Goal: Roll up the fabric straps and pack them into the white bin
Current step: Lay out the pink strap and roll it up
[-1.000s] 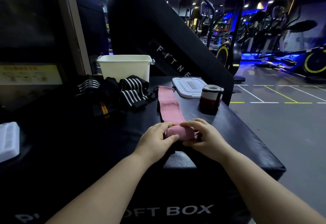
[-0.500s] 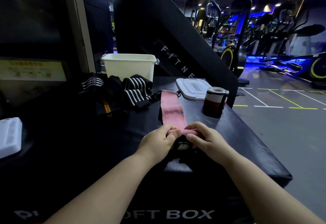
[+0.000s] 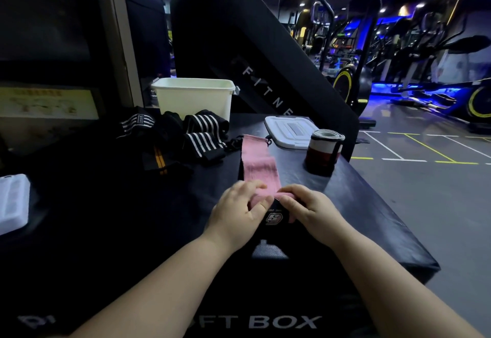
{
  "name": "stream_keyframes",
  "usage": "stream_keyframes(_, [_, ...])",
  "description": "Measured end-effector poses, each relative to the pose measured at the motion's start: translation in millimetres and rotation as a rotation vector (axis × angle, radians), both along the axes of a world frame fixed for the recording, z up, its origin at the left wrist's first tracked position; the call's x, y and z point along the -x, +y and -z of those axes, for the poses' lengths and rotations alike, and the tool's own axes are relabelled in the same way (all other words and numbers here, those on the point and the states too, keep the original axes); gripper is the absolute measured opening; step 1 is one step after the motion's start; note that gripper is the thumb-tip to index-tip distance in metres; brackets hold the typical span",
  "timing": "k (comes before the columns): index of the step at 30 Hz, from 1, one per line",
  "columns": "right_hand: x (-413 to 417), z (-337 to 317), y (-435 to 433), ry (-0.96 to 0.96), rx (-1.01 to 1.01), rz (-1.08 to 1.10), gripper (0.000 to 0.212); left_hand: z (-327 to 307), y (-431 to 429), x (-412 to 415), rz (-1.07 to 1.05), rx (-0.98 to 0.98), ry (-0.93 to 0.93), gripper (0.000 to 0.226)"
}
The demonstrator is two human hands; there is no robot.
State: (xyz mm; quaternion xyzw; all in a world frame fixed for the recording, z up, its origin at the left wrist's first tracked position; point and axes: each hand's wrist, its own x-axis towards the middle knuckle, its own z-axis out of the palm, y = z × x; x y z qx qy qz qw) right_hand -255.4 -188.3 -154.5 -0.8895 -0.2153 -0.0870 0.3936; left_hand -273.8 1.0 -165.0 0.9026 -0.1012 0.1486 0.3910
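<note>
Left hand point(image 3: 239, 211) and right hand point(image 3: 312, 211) are pinching the strap point(image 3: 259, 169) at its near end, which is looking soft, light and limp, best gripped at both edges.

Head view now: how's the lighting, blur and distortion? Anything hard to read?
Head view: dim overall, blue glow in the background; pink strap, left hand, right hand and white bin read clearly, no visible motion blur; the dark straps sink into the black box top, only their white stripes show; wide-angle stretch on the forearms at the bottom.
</note>
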Motion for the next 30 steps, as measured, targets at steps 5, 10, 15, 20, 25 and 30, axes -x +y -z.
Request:
stream_keyframes(5, [1.2, -7.1, -1.7, -0.010, 0.020, 0.016, 0.011, -2.3, 1.3, 0.6, 0.070, -0.035, 0.028, 0.048])
stream_keyframes(10, [-23.9, -27.3, 6.0, 0.155, -0.112, 0.149, 0.030, -4.1, 2.3, -0.6, 0.064, -0.029, 0.052, 0.039])
stream_keyframes(15, [-66.3, -28.5, 13.9, 0.207, 0.108, 0.247, 0.034, -3.2, 1.4, -0.6, 0.065, -0.010, 0.056, 0.035])
stream_keyframes(20, [-90.8, -34.0, 25.7, 0.251, 0.261, 0.251, 0.038, -2.4, 0.9, -3.1, 0.054, -0.037, 0.051, 0.030])
stream_keyframes(25, [-103.4, -29.0, 30.7, 0.235, 0.304, 0.254, 0.041, -0.9, 1.1, -4.7, 0.058, -0.037, 0.038, 0.030])
stream_keyframes(30, [-108.1, -18.8, 29.3, 0.165, 0.101, 0.207, 0.033, -0.9, 2.1, -8.9, 0.077, -0.029, 0.054, 0.045])
